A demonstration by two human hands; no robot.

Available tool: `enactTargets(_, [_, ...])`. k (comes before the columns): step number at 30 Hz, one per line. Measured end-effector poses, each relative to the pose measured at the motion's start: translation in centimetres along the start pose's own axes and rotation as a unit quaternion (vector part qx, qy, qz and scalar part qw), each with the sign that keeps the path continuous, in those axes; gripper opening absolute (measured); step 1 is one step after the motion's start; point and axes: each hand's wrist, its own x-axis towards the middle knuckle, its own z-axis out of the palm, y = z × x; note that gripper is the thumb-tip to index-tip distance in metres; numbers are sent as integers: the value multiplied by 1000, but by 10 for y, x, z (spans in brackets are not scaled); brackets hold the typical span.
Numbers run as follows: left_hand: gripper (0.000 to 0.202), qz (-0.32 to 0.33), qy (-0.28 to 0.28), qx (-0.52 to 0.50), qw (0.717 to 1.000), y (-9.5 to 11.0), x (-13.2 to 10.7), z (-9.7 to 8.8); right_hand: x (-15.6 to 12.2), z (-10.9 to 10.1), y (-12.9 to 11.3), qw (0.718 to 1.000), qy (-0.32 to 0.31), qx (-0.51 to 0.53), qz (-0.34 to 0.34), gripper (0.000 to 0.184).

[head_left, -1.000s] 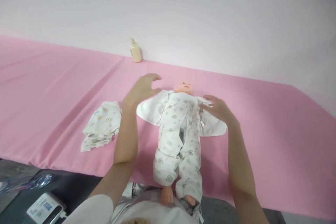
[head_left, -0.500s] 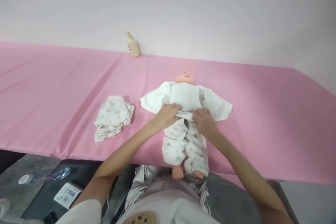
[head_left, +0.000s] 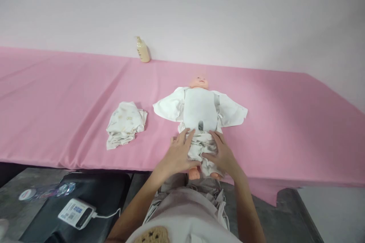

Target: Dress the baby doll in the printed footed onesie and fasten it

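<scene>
A baby doll [head_left: 200,102] lies on its back on the pink sheet [head_left: 71,95], head away from me, its open white top spread out to both sides. My left hand [head_left: 179,152] and my right hand [head_left: 222,155] each grip the bunched printed trousers [head_left: 201,148], which sit low around the doll's legs. The doll's bare feet [head_left: 194,173] poke out just below my hands. Its white cloth torso is uncovered.
A crumpled printed garment [head_left: 126,123] lies on the sheet to the left of the doll. A cream pump bottle [head_left: 142,50] stands at the back by the wall. Below the table edge, a white device with a cable [head_left: 76,212] rests on a dark surface.
Both hands went from the doll's shoulders to its waist, then slid the trousers down toward the feet. The torso is now bare.
</scene>
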Motion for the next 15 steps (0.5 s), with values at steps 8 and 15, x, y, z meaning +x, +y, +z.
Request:
enactTargets(8, [41, -3, 32, 4, 999, 10, 6, 9, -15, 12, 1, 995, 80, -55, 11, 26])
enactTargets(15, [99, 77, -16, -72, 994, 7, -31, -9, -51, -8, 7, 991, -132, 8, 6, 106])
